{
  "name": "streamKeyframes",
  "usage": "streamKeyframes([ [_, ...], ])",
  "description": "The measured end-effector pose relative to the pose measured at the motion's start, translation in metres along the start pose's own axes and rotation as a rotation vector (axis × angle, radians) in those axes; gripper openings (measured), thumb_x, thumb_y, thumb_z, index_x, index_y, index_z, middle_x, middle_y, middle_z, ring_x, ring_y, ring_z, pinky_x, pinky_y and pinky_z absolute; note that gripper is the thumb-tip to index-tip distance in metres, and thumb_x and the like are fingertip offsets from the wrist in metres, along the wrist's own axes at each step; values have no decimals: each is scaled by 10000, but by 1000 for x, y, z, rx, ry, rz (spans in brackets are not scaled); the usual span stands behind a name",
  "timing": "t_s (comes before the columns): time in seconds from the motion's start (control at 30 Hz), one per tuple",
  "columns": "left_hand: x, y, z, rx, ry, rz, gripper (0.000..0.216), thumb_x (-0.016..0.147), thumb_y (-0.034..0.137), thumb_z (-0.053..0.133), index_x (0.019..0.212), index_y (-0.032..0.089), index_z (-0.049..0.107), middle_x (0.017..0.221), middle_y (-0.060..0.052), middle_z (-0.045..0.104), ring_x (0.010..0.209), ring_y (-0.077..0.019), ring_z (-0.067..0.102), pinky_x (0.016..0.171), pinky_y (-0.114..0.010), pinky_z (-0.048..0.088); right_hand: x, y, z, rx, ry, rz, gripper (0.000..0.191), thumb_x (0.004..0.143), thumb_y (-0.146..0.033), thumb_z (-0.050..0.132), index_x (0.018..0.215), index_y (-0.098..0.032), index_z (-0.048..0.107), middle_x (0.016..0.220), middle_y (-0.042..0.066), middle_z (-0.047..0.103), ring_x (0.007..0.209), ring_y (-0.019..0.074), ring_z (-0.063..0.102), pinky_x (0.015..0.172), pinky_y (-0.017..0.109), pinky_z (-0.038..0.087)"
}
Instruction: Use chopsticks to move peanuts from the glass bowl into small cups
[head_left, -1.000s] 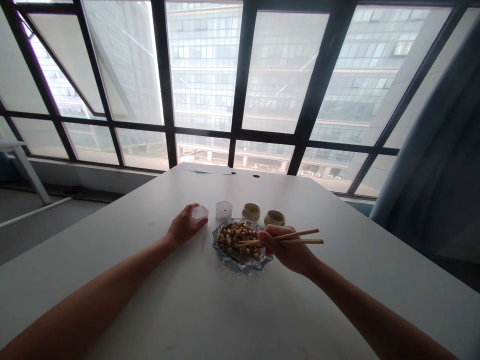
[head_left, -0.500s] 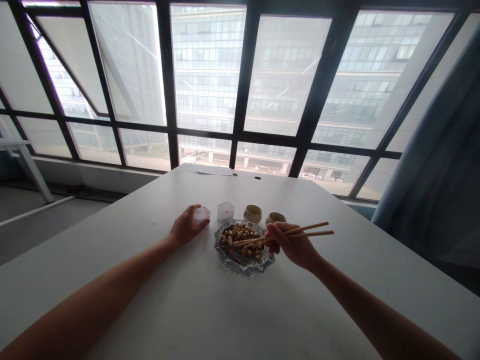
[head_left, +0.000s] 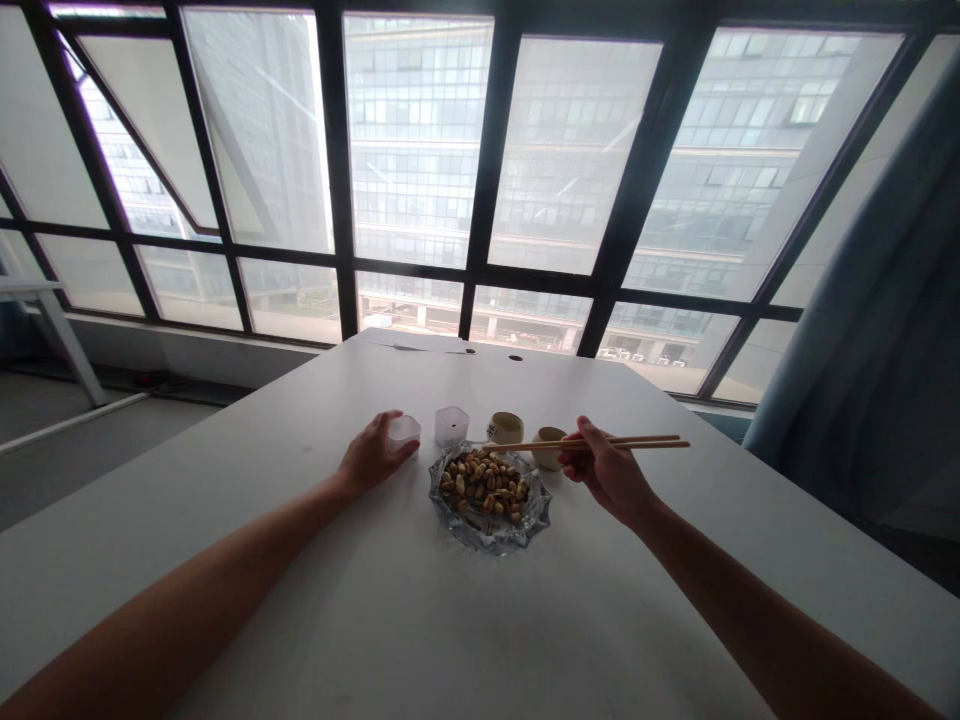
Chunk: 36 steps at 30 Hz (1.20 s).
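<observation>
A cut-glass dish (head_left: 489, 527) full of peanuts (head_left: 484, 481) sits mid-table. My right hand (head_left: 607, 474) is closed on a pair of wooden chopsticks (head_left: 645, 441), held level with their tips above a beige ceramic cup (head_left: 505, 427); whether a peanut is between the tips I cannot tell. A second beige cup (head_left: 547, 444) stands just left of that hand. My left hand (head_left: 371, 455) is wrapped around a small clear plastic cup (head_left: 405, 429). Another clear plastic cup (head_left: 451, 424) stands to its right.
The white table (head_left: 420, 610) reaches back to a wall of dark-framed windows (head_left: 480, 200). Papers (head_left: 420, 343) and a small dark hole lie near the far edge. A blue curtain (head_left: 877, 330) hangs at right; another table's leg (head_left: 60, 345) shows at left.
My right hand has lifted the chopsticks out of the peanut dish and moved up and back toward the beige cups. The left hand stayed on the plastic cup.
</observation>
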<state>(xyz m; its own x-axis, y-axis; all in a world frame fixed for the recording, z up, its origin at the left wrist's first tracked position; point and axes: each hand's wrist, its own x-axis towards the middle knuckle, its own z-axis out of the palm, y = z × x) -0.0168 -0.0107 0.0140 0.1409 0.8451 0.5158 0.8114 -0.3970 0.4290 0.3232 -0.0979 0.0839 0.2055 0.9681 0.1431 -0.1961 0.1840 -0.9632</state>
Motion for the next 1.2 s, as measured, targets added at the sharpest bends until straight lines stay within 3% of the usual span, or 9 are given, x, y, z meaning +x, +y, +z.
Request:
streamKeyframes([
  [0.17, 1, -4, 3, -2, 9, 13, 546, 845, 501, 613, 1292, 220, 476, 1330, -113, 597, 1176, -292, 612, 986, -418, 501, -9, -3, 3, -148, 3, -230, 523, 740, -676, 705, 642, -166, 647, 477, 49, 649, 349, 149, 569, 324, 240, 420],
  [0.27, 1, -5, 4, -1, 18, 25, 547, 843, 505, 614, 1291, 223, 474, 1324, -113, 601, 1165, -292, 617, 977, -425, 507, -20, -11, 1, -459, -88, -667, 410, 925, -515, 578, 705, -183, 676, 549, 50, 683, 418, 151, 613, 396, 253, 482],
  [0.37, 1, -5, 3, -3, 14, 20, 539, 844, 505, 613, 1281, 223, 473, 1314, -115, 605, 1148, -295, 625, 963, -434, 517, -30, -22, -2, -810, -334, -1182, 258, 956, -287, 561, 748, -191, 679, 676, 53, 728, 533, 140, 663, 504, 234, 529],
  [0.43, 1, -3, 2, -11, 21, 25, 535, 837, 497, 621, 1272, 221, 475, 1304, -119, 610, 1141, -301, 629, 953, -448, 524, -33, -28, -1, -926, -416, -1392, 189, 944, -203, 559, 787, -188, 664, 700, 50, 731, 566, 135, 674, 534, 220, 533],
  [0.5, 1, -3, 1, -34, 50, 48, 541, 816, 477, 649, 1262, 222, 479, 1276, -120, 624, 1119, -304, 638, 937, -460, 535, -34, -31, 0, -964, -418, -1464, 158, 942, -164, 545, 824, -185, 648, 693, 45, 720, 572, 132, 672, 542, 212, 532],
  [0.63, 0, -2, 0, -112, 117, 144, 564, 774, 413, 701, 1256, 229, 473, 1232, -110, 641, 1080, -280, 652, 933, -443, 544, -33, -31, 1, -934, -364, -1433, 163, 944, -161, 532, 824, -187, 639, 714, 46, 715, 564, 124, 660, 535, 204, 528],
  [0.8, 0, -2, 0, -140, 160, 234, 558, 784, 370, 671, 1278, 236, 450, 1247, -105, 623, 1102, -272, 641, 964, -442, 531, -33, -28, 0, -835, -258, -1244, 243, 962, -193, 517, 762, -187, 654, 682, 38, 698, 507, 119, 629, 485, 211, 502],
  [1.07, 7, -9, -3, -80, 62, 153, 614, 779, 523, 661, 1283, 230, 469, 1248, -129, 627, 1074, -308, 656, 873, -475, 567, -31, -25, -2, -635, -134, -960, 329, 986, -342, 529, 744, -188, 690, 586, 25, 677, 469, 135, 621, 466, 242, 509],
  [1.2, 31, 11, -15, 1, 59, 236, 713, 779, 660, 617, 1305, 198, 485, 1299, -163, 595, 1136, -344, 618, 922, -527, 528, -23, -30, -5, -442, 13, -788, 407, 961, -487, 547, 730, -180, 681, 553, 31, 678, 413, 138, 600, 414, 256, 495],
])
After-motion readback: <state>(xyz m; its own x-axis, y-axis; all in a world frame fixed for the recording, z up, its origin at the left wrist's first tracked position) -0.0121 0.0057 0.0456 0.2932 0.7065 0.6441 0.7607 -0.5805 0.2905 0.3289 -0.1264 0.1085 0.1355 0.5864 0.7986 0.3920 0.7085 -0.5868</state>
